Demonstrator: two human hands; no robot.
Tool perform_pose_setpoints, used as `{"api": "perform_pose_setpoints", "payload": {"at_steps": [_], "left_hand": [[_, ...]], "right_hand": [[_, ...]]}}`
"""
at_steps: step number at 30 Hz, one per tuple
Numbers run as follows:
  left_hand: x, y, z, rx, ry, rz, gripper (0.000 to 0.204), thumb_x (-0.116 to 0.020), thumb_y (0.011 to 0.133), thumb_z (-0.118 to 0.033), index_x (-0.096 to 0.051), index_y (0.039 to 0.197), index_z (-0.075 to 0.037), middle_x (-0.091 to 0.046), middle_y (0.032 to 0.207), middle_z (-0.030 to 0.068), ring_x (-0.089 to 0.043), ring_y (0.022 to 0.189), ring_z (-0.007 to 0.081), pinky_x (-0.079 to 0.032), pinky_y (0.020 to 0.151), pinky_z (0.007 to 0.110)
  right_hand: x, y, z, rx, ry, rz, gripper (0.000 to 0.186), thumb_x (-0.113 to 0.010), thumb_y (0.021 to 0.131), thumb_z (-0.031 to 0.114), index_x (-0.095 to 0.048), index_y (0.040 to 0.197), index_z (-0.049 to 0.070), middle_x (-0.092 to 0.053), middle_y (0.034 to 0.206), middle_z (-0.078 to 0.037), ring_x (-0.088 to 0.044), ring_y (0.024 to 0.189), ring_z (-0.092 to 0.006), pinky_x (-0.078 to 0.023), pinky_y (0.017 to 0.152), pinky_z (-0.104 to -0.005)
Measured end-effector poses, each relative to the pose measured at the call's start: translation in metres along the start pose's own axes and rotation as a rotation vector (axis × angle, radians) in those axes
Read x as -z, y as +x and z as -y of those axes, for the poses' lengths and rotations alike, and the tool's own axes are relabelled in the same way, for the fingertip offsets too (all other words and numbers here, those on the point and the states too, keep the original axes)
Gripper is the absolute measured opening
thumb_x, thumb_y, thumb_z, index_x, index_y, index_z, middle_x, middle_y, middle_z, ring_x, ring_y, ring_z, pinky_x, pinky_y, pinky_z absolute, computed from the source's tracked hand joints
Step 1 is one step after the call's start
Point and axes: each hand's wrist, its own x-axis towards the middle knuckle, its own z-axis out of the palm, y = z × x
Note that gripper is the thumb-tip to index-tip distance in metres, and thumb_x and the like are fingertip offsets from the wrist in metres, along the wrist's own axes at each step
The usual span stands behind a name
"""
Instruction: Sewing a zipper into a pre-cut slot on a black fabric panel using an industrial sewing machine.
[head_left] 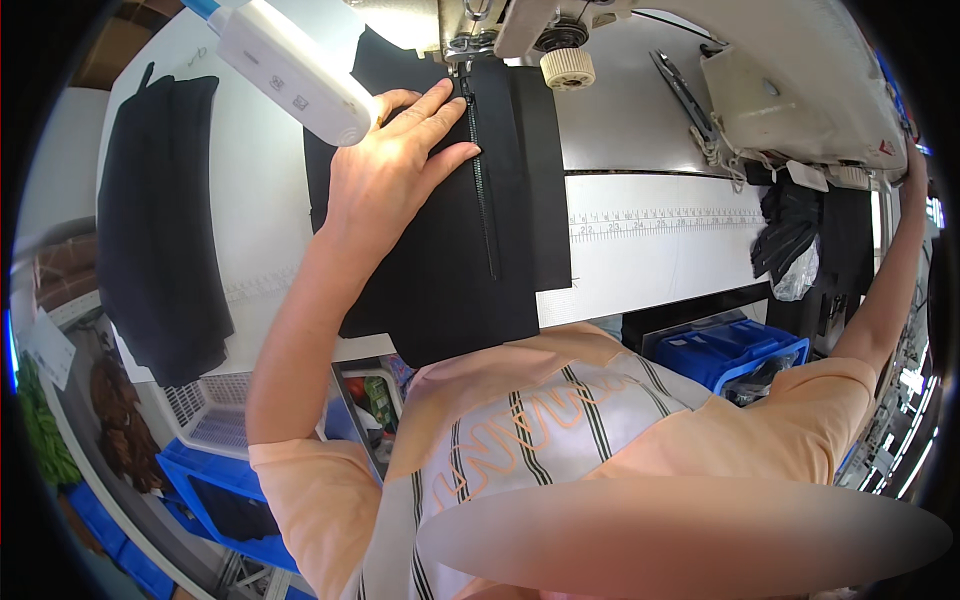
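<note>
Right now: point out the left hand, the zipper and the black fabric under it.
left hand [395, 160], head view, back of the hand lying flat on the cloth.
zipper [481, 185], head view, middle of its run of teeth.
black fabric [440, 280], head view, bare panel below the hand.

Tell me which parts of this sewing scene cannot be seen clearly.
1. Right hand: head view, at the right rim behind the machine; its fingers and what they touch are hidden.
2. Needle: head view, lost in glare above the zipper.
3. Fabric under the left hand: covered by the palm.
4. Lamp: its top is cut off by the upper edge.
</note>
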Motion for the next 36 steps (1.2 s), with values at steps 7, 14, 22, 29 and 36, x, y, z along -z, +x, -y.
{"api": "perform_pose_setpoints", "payload": {"at_steps": [7,14,22,29,36], "left_hand": [[0.002,0.001,0.0,-0.008,0.036,0.002,0.036,-0.077,0.076,-0.03,-0.073,0.105,-0.009,-0.069,0.116,-0.0006,-0.062,0.095,0.0204,-0.056,0.071,0.031],[0.002,0.001,-0.001,0.007,0.055,0.017,0.035,-0.078,0.076,-0.03,-0.073,0.104,-0.01,-0.069,0.115,-0.0017,-0.062,0.095,0.0204,-0.056,0.07,0.031],[0.002,0.001,-0.002,0.009,0.043,-0.004,0.035,-0.078,0.075,-0.029,-0.074,0.103,-0.009,-0.069,0.114,-0.001,-0.062,0.093,0.0205,-0.056,0.071,0.03],[0.003,0.002,-0.003,0.002,0.058,0.005,0.035,-0.079,0.075,-0.029,-0.074,0.103,-0.009,-0.07,0.114,-0.0003,-0.062,0.092,0.0205,-0.056,0.071,0.03],[0.002,0.002,-0.002,0.0,0.062,0.007,0.036,-0.079,0.075,-0.031,-0.073,0.104,-0.009,-0.07,0.114,0.0002,-0.062,0.092,0.0206,-0.056,0.071,0.031]], "right_hand": [[0.016,0.025,-0.016,-0.149,0.09,0.049,0.045,-0.069,0.09,0.025,-0.058,0.126,0.0,-0.062,0.123,-0.013,-0.058,0.114,-0.0209,-0.046,0.099,-0.0325],[0.021,0.021,-0.025,-0.197,0.116,0.037,0.046,-0.07,0.089,0.027,-0.059,0.126,0.002,-0.062,0.125,-0.012,-0.058,0.118,-0.0207,-0.046,0.101,-0.0331],[0.026,0.025,-0.027,-0.201,0.115,0.034,0.044,-0.07,0.089,0.026,-0.06,0.125,0.002,-0.063,0.124,-0.011,-0.059,0.115,-0.0213,-0.047,0.101,-0.0341],[0.026,0.039,-0.029,-0.185,0.114,0.04,0.043,-0.07,0.089,0.025,-0.061,0.123,0.002,-0.064,0.123,-0.01,-0.061,0.113,-0.0218,-0.048,0.1,-0.035],[0.02,0.017,-0.03,-0.075,0.184,-0.013,0.042,-0.071,0.089,0.023,-0.058,0.122,0.0,-0.065,0.12,-0.011,-0.061,0.113,-0.0242,-0.049,0.099,-0.0384]]}}
